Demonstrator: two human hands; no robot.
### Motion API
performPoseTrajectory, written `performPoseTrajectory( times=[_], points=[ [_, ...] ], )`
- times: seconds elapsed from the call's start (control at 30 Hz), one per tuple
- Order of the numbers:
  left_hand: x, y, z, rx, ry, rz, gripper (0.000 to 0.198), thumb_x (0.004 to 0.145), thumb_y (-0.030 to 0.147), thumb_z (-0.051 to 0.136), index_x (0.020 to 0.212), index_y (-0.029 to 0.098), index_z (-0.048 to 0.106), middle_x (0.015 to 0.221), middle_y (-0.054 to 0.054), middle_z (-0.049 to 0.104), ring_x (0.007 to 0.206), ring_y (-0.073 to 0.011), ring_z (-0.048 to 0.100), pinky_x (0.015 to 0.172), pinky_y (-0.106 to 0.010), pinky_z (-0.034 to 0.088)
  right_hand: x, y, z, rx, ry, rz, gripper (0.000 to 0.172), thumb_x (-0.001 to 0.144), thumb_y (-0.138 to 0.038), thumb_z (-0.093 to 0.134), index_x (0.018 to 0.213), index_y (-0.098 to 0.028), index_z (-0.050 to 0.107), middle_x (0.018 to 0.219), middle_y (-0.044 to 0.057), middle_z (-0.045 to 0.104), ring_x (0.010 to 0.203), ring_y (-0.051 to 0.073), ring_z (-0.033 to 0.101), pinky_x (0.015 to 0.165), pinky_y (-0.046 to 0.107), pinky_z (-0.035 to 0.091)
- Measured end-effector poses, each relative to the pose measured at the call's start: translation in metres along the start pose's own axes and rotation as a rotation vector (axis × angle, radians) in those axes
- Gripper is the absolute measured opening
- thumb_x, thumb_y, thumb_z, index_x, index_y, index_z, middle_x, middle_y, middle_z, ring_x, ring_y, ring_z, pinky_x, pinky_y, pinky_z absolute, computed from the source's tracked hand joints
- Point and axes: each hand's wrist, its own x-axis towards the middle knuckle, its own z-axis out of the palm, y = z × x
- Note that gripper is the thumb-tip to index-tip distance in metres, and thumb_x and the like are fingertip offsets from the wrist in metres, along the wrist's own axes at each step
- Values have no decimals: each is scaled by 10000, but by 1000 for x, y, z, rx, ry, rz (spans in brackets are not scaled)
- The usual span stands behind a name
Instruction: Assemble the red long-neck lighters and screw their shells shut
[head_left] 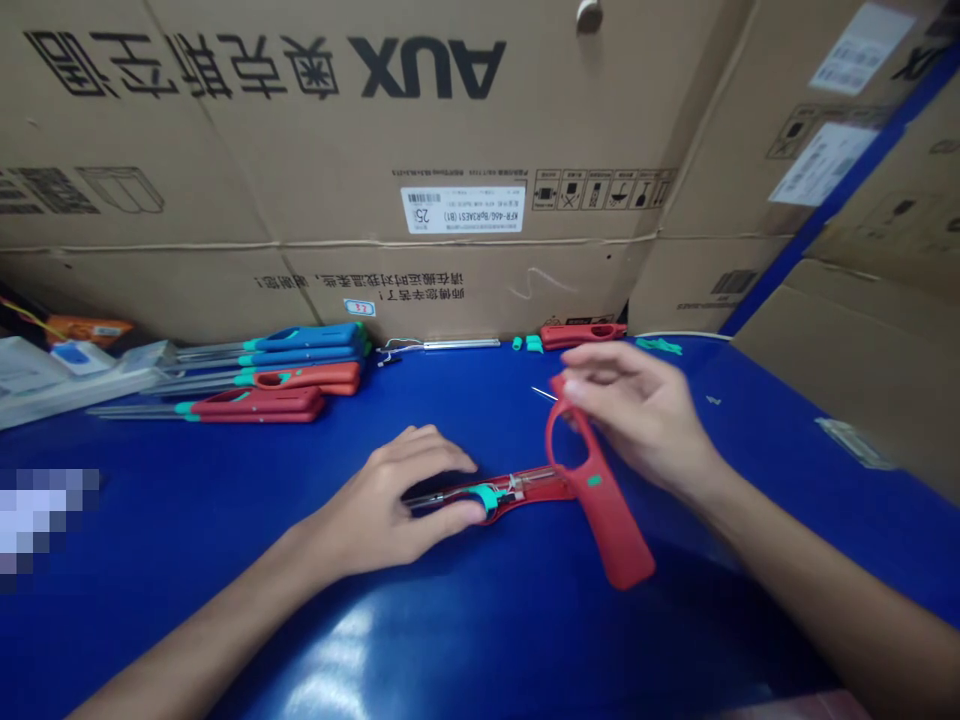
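Observation:
My left hand [401, 500] is closed around the metal-tube end of an opened gas lighter [544, 485], which lies on the blue table. Inside its red half shell show a teal trigger piece [489, 498], thin wires and a clear inner part. Between the thumb and fingers of my right hand [637, 405] hangs a loose red casing half [619, 530], gripped by its narrow end near the finger loop. It slants down over the right end of the opened lighter. A thin metal rod [543, 393] pokes out left of my right fingers; its other end is hidden.
Blue lighters [307, 345], an orange lighter [315, 378] and red lighters [255, 403] lie stacked at the back left. Red casing parts [577, 336], a metal tube [461, 344] and teal pieces [660, 345] lie along the cardboard wall [300, 200]. A plastic strip [855, 443] lies right.

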Motion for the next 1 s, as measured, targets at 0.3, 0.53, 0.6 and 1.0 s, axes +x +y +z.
performPoseTrajectory(
  times=[0.3,0.53,0.6,1.0],
  points=[
    [7,9,7,-515,94,-419,320,808,426,744,962,147,767,797,-65,774,665,-169,695,616,-259,572,-38,16,46,209,-258,485,349,595,-256,917,768,-188,621,744,-20,732,669,119,718,679,249,599],
    [5,9,2,-567,-19,-414,330,797,398,755,997,138,786,779,-78,778,665,-181,700,632,-274,581,-36,14,42,127,-288,429,306,682,-339,867,775,-191,615,723,-7,706,646,134,702,634,281,612],
    [6,7,0,-536,50,-439,321,784,409,765,953,137,792,767,-72,776,648,-177,695,621,-270,579,-34,14,37,28,-330,360,302,705,-325,844,865,-194,623,762,-1,700,657,136,689,607,272,597],
    [4,-14,-26,-56,-217,-357,296,771,414,741,945,177,716,870,-30,737,743,-157,647,698,-275,519,-28,14,14,-803,-537,-168,390,744,-145,666,1130,-189,639,1069,75,694,906,208,672,796,340,556]
  ],
)
